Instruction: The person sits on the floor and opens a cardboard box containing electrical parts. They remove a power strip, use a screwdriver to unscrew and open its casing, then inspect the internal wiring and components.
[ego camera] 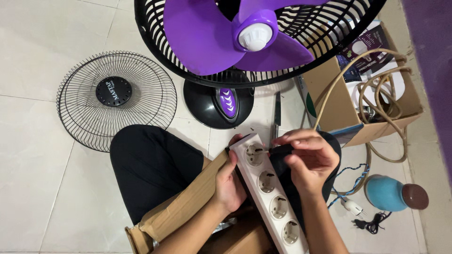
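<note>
A purple-bladed fan [245,42] on a black base [219,101] was seen beside a detached wire grille [117,99], a cardboard box [360,84] with coiled hose [381,94], and a blue jar [393,194]

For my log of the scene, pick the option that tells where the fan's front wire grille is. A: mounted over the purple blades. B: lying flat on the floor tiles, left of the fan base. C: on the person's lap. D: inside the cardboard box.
B: the round wire grille lies flat on the tiles left of the black fan base, while the purple blades stand uncovered.
</note>
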